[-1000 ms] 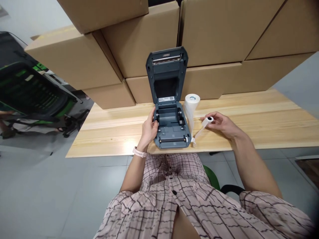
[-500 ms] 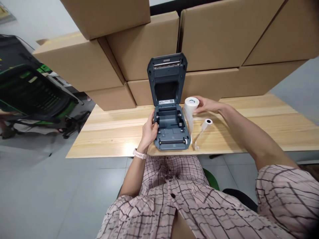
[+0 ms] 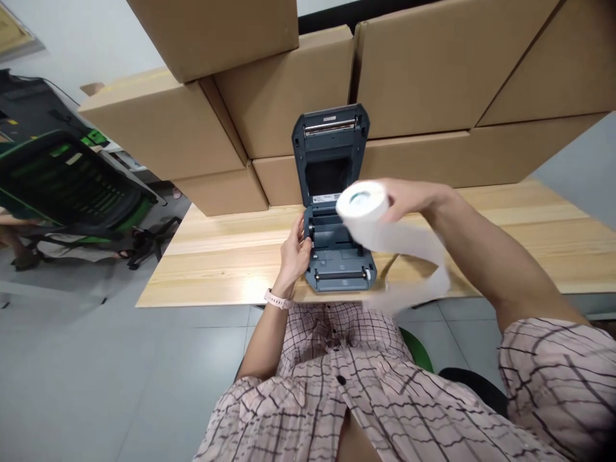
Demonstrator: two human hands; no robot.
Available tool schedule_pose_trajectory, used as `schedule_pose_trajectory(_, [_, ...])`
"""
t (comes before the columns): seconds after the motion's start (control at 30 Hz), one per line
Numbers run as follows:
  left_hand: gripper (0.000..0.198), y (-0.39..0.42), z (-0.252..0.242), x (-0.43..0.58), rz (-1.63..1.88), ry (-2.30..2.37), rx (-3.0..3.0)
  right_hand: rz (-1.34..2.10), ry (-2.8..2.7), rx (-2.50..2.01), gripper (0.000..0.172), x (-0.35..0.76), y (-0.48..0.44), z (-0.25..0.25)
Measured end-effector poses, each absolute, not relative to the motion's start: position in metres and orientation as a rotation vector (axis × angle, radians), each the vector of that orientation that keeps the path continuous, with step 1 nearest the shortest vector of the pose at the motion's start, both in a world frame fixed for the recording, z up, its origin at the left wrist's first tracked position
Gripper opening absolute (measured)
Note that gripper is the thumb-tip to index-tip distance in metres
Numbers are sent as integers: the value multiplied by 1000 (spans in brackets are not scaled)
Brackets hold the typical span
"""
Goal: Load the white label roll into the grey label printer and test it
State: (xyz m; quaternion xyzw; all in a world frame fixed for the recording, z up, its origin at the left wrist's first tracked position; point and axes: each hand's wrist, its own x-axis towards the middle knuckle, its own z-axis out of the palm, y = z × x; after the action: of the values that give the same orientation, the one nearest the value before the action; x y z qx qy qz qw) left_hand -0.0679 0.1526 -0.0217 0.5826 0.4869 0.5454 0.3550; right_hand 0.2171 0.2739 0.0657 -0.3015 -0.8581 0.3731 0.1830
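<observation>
A dark grey label printer (image 3: 334, 260) sits on the wooden table with its lid (image 3: 332, 141) raised. My left hand (image 3: 294, 253) grips the printer's left side, thumb on the inner edge and fingers outside. In my right hand (image 3: 409, 196) is a white label roll (image 3: 363, 204), lifted above the printer's right side and blurred by motion. From the roll a long loose strip (image 3: 426, 244) curls out to the right and down past the table's front edge. The strip covers the spot where a smaller paper roll stood.
Cardboard boxes (image 3: 414, 77) are stacked along the back of the table (image 3: 202, 256), close behind the printer lid. One box (image 3: 216, 38) juts forward at the upper left. Off to the left are an office chair (image 3: 72, 186) and part of a seated person.
My right hand has raised the label roll off the table and brought it left over the printer, its strip swinging out to the right. My left hand still holds the printer.
</observation>
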Motion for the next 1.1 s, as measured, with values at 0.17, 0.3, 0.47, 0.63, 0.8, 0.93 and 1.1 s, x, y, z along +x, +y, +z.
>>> schedule_pose_trajectory(0.17, [69,152,-19,-66,1371,1280,1459,1043,-2727,-710,55,151,261,82])
schedule_pose_trajectory(0.3, [71,151,-15,-65,1351,1332,1491,1067,-2978,-702,58,133,264,93])
schedule_pose_trajectory(0.47, [69,148,-10,-63,1306,1433,1506,1172,-3003,-743,65,136,256,96])
schedule_pose_trajectory(0.63, [69,148,-10,-63,1314,1434,1512,1088,-3035,-819,63,135,249,100])
schedule_pose_trajectory(0.8, [72,150,-12,-64,1336,1420,1536,955,-3106,-976,76,124,256,91])
schedule_pose_trajectory(0.93, [68,150,-10,-63,1353,1412,1514,749,-3177,-1070,80,114,260,80])
schedule_pose_trajectory(1.1, [64,149,-9,-63,1349,1417,1512,447,-3151,-1108,84,117,242,72])
